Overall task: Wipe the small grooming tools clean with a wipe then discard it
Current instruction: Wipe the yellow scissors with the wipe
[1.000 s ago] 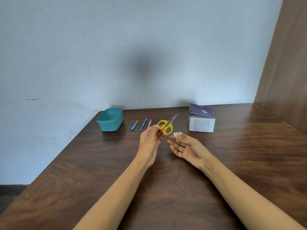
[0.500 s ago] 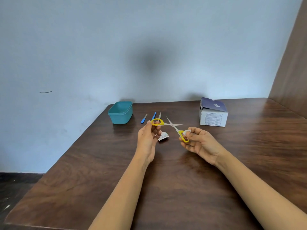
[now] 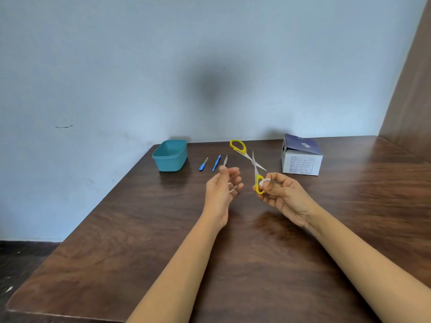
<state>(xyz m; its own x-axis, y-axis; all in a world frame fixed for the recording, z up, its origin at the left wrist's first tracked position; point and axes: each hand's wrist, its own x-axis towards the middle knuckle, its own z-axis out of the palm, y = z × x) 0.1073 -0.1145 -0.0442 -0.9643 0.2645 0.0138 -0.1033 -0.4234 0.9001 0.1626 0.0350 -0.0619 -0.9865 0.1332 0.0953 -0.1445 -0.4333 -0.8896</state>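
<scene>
My right hand (image 3: 283, 194) grips the lower handle loop of the yellow-handled scissors (image 3: 253, 163), together with a small white wipe (image 3: 264, 182) pinched against that loop. The blades are spread wide and the other loop points up and away, with nothing holding it. My left hand (image 3: 222, 186) hovers just left of the scissors, blurred, fingers loosely curled and apart from the tool. A small pale scrap (image 3: 233, 189) shows by its lower fingers; whether it is held is unclear. Two blue-handled tools (image 3: 203, 164) (image 3: 216, 163) and a thin metal tool (image 3: 225, 160) lie in a row on the table.
A teal plastic tub (image 3: 171, 155) stands at the back left of the brown wooden table (image 3: 233, 264). A white and dark blue cardboard box (image 3: 302, 159) with its flap open sits at the back right. A brown wall panel (image 3: 410, 89) borders the right side.
My left hand has let go of the upper scissor loop and pulled back. The scissors now hang from my right hand alone, swung more upright with blades still spread.
</scene>
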